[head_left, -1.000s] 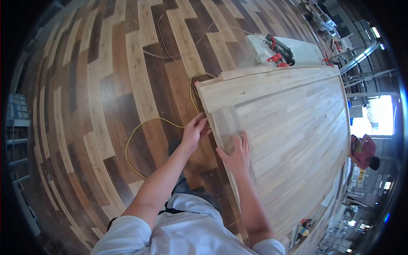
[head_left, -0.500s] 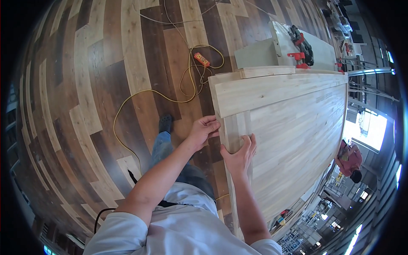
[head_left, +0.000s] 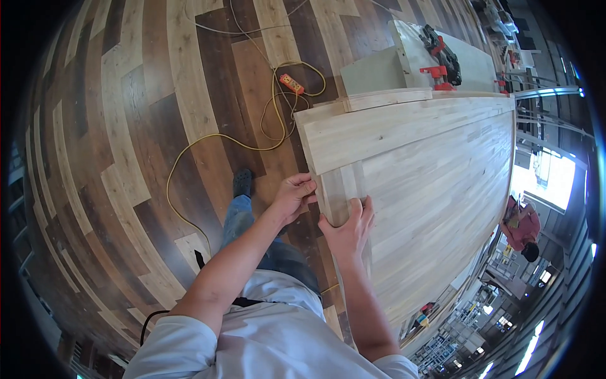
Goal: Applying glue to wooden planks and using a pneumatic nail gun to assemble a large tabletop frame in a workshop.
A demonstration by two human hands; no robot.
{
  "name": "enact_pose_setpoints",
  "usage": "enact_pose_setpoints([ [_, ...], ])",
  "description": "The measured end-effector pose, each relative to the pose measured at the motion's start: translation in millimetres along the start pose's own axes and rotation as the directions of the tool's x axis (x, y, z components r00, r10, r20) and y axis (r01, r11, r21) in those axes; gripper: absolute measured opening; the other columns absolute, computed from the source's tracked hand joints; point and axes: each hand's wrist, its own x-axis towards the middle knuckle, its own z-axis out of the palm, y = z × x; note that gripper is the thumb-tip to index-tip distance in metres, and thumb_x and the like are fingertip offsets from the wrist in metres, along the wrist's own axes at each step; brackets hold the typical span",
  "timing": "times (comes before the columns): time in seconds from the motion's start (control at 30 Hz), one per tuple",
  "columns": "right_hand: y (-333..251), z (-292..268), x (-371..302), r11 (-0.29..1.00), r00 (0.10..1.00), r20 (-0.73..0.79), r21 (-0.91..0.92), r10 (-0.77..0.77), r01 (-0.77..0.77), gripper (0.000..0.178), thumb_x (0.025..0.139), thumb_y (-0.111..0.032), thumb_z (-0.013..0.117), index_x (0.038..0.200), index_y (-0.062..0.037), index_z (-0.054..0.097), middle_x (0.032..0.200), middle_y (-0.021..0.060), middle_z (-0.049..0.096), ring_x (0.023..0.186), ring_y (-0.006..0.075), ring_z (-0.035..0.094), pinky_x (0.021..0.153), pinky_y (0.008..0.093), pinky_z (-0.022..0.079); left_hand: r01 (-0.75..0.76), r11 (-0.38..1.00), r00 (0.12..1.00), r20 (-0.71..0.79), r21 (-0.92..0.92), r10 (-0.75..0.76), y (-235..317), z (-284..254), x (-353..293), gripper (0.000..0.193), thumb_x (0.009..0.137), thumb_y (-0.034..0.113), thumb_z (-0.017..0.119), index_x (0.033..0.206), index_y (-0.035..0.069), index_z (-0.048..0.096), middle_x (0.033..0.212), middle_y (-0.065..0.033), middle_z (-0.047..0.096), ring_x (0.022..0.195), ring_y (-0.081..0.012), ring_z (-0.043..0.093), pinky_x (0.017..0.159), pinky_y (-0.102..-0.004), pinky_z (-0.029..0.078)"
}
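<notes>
A large pale wooden panel with a raised border lies on my right. Across its near end strip, my right hand is closed, with the thumb at the outer edge and the fingers on the top face. My left hand is beside the same outer edge, just below the corner. Its fingers are curled and pinched together against the edge; whatever lies between them is hidden. A short wooden strip lies along the panel's far side.
Beyond the panel stands a pale board with black and red clamps. A yellow cord and an orange power outlet block lie on the wood-plank floor. A person in a red shirt bends beyond the panel's far right end.
The view has shifted slightly, so the panel and floor things appear a little farther left. Both hands keep nearly the same places on the panel's end.
</notes>
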Motion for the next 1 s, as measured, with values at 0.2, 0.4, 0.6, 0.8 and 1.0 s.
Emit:
enact_pose_setpoints([
  [0.2,-2,-1,0,0.999,0.999,0.037,0.010,0.034,-0.034,0.078,0.059,-0.022,0.084,0.124,-0.0058,0.044,0.136,0.0318,0.036,0.123,0.0490,0.040,0.099,0.0575,0.036,-0.013,1.000,1.000,0.007,0.018,0.013,2,2,2,0.027,0.086,0.013,0.071,0.111,0.003,0.066,0.103,-0.0060,0.070,0.090,-0.0153,0.068,0.073,-0.0278,0.060],
  [0.4,2,-2,1,0.999,0.999,0.002,0.034,0.034,-0.034,0.073,0.057,-0.025,0.083,0.118,-0.0056,0.049,0.134,0.0290,0.038,0.121,0.0480,0.040,0.100,0.0563,0.035,-0.011,0.999,1.000,0.019,0.043,0.010,5,1,1,0.029,0.086,0.014,0.072,0.113,0.003,0.066,0.104,-0.0070,0.070,0.088,-0.0151,0.068,0.070,-0.0253,0.060],
  [0.6,1,-4,3,0.996,1.000,0.012,0.087,0.028,-0.029,0.071,0.058,-0.025,0.083,0.117,-0.0070,0.050,0.135,0.0272,0.038,0.121,0.0456,0.041,0.101,0.0551,0.034,-0.014,1.000,0.999,0.040,0.016,0.013,3,-4,2,0.032,0.086,0.014,0.071,0.115,0.001,0.065,0.105,-0.0076,0.070,0.087,-0.0157,0.069,0.070,-0.0252,0.061],
  [0.8,2,-8,4,0.995,0.997,0.061,0.084,0.046,-0.051,0.077,0.057,-0.022,0.085,0.121,-0.0059,0.046,0.137,0.0280,0.035,0.123,0.0460,0.038,0.102,0.0544,0.033,-0.021,1.000,0.995,0.093,-0.002,0.021,6,-1,0,0.033,0.087,0.014,0.071,0.116,0.000,0.064,0.105,-0.0074,0.069,0.091,-0.0164,0.068,0.076,-0.0286,0.061],
  [1.0,5,-10,8,0.993,0.998,0.040,0.107,0.053,-0.057,0.071,0.055,-0.026,0.082,0.116,-0.0079,0.052,0.136,0.0253,0.038,0.122,0.0428,0.040,0.103,0.0518,0.032,-0.020,0.999,0.994,0.106,0.051,0.015,9,-2,0,0.033,0.087,0.014,0.070,0.116,0.000,0.064,0.103,-0.0069,0.069,0.091,-0.0172,0.068,0.079,-0.0307,0.060],
])
